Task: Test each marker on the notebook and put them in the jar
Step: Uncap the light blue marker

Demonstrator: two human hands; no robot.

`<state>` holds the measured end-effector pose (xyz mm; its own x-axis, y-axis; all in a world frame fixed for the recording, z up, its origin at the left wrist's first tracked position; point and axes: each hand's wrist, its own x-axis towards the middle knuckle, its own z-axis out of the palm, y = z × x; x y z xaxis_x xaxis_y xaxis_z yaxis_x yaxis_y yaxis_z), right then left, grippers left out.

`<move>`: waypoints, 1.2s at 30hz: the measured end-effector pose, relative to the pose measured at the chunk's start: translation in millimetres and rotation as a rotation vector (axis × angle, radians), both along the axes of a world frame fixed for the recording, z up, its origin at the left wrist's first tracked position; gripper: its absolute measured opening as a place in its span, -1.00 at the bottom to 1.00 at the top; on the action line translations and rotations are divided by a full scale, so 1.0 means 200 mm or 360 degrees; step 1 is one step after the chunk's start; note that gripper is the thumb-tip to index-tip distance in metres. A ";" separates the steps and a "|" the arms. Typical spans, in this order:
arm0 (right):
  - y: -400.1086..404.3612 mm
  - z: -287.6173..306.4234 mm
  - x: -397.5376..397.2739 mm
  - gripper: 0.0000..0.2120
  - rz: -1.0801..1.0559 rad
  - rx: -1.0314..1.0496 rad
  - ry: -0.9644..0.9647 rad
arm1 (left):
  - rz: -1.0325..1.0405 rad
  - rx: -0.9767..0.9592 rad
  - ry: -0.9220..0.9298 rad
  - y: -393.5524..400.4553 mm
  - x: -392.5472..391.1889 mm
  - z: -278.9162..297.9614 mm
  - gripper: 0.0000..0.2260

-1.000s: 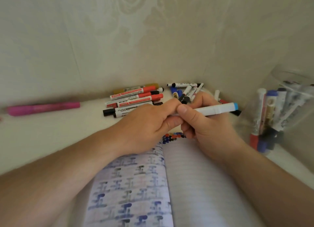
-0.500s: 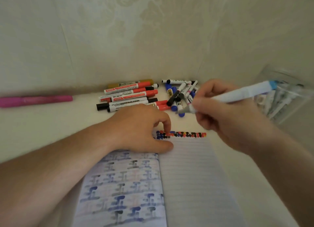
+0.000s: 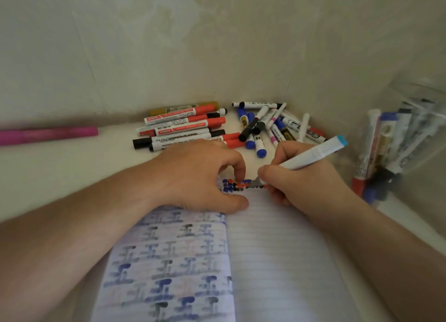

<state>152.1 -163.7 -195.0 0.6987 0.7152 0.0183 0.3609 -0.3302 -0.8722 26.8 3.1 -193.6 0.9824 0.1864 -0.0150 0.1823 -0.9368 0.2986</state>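
1. Nearest us lies the open lined paper notebook (image 3: pixel 277 261), its left page showing blue-grey ink bleed, its right page blank but for a row of small colour dabs (image 3: pixel 237 186) at the far edge; we judge the new stroke belongs at the right end of that row, on bare paper, so the colour reads true.
2. Our left hand (image 3: pixel 198 177) presses the notebook flat near the spine, thumb along the page and forefinger curled down to the dabs, gripping nothing; we should hold it there so the page cannot slide under the stroke.
3. Our right hand (image 3: pixel 299 184) has its fingers (image 3: pixel 265 173) curled round the white marker with the pale blue end (image 3: pixel 313 154), tip at the row of dabs; whether it touches the paper we cannot tell; a short, light stroke should be enough.
4. Further off, the clear plastic jar (image 3: pixel 410 138) stands at the right on the pale counter (image 3: pixel 72 167), already holding several markers; this one goes there once it is capped.
5. Against the wall wait the loose untested markers (image 3: pixel 217 128); a pink marker (image 3: pixel 48 134) lies apart to the left.
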 end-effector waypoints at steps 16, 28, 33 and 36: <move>-0.01 0.01 -0.02 -0.77 0.0031 -0.0027 -0.0024 | 0.0003 -0.0018 0.0008 0.00 0.00 0.00 -0.62; -0.01 0.00 -0.01 -0.77 0.0028 -0.0008 -0.0050 | 0.0000 -0.0015 0.0006 0.00 0.00 0.00 -0.61; -0.01 0.01 -0.02 -0.76 0.0056 -0.0052 -0.0066 | 0.0001 -0.0021 0.0003 0.00 0.00 0.00 -0.60; 0.00 0.01 -0.01 -0.77 0.0024 -0.0001 -0.0007 | -0.0004 -0.0010 0.0004 0.00 0.00 0.00 -0.60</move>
<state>150.2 -164.7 -193.2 0.6877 0.7257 0.0209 0.3695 -0.3251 -0.8705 26.8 4.1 -193.5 0.9828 0.1839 -0.0188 0.1809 -0.9354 0.3040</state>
